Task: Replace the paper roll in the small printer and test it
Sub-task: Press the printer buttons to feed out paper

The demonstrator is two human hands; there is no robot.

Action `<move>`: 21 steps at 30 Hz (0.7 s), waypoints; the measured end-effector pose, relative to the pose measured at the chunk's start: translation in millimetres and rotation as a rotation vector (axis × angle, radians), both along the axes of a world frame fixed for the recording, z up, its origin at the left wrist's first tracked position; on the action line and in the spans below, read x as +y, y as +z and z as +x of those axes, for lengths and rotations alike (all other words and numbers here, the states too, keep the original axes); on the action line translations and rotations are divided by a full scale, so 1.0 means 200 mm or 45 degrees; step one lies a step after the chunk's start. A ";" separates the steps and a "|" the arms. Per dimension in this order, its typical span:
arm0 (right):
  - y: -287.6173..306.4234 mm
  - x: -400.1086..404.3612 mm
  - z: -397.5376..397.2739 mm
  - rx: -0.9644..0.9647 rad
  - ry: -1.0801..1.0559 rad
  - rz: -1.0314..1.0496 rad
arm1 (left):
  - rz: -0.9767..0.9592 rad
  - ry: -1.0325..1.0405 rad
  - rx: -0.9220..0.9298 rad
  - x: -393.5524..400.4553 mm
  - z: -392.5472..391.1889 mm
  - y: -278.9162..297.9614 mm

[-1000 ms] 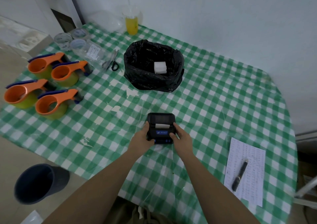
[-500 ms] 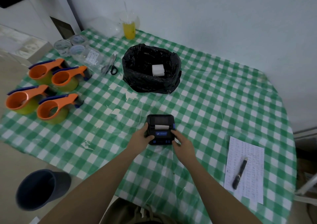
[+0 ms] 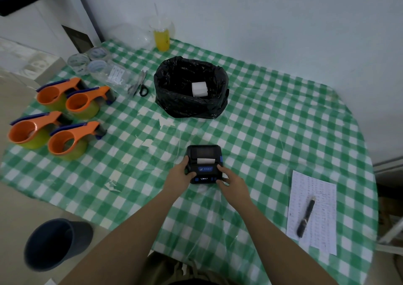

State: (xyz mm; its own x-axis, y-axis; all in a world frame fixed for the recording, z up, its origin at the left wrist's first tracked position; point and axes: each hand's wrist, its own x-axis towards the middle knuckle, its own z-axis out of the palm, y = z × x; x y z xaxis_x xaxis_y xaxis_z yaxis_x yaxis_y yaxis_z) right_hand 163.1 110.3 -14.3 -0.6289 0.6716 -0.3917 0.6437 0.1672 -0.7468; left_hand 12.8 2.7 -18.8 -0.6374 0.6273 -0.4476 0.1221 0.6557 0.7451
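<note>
Printer [image 3: 204, 163] was gripped at its sides by left hand [image 3: 182, 173] and right hand [image 3: 229, 179]; paper [image 3: 205, 161] could jam if lid was unlatched.

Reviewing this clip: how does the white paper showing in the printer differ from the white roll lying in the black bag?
The printer paper shows only as a flat strip at the slot of the closed printer, while the bag roll shows as a whole bulky piece. The strip sits between the left hand and right hand; the roll lies untouched in the black bag, farther back. Both are plain white.
</note>
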 end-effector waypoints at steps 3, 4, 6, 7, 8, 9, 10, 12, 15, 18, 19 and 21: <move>0.00 0.00 0.00 0.006 -0.006 -0.004 | -0.014 -0.005 0.007 0.00 0.00 0.00; 0.00 0.00 0.00 0.009 -0.011 -0.004 | -0.015 -0.008 0.008 0.00 0.00 -0.01; 0.00 0.00 0.00 0.009 -0.019 -0.007 | -0.017 -0.013 0.011 0.00 0.00 -0.01; 0.00 0.00 0.00 0.005 -0.023 -0.006 | -0.018 -0.018 0.015 0.01 0.00 -0.01; -0.01 0.00 -0.01 0.000 -0.026 0.001 | -0.020 -0.023 0.019 0.00 0.00 0.00; -0.01 -0.01 -0.01 -0.010 -0.029 0.016 | -0.023 -0.028 0.024 0.00 0.00 0.00; -0.01 -0.01 -0.02 -0.021 -0.034 0.034 | -0.029 -0.031 0.029 0.01 0.00 0.00; -0.02 0.00 -0.03 -0.047 -0.045 0.057 | -0.036 -0.033 0.035 0.01 0.00 0.00; -0.02 0.01 -0.05 -0.098 -0.024 0.072 | -0.040 -0.036 0.031 0.01 0.00 0.00; -0.02 0.01 -0.05 -0.107 -0.042 0.068 | -0.035 -0.033 0.019 0.00 0.00 0.00; -0.02 0.01 -0.06 -0.098 -0.058 0.060 | -0.037 -0.036 0.020 0.00 0.00 0.00; -0.02 0.00 -0.06 -0.084 -0.077 0.045 | -0.038 -0.047 0.028 0.00 -0.01 0.00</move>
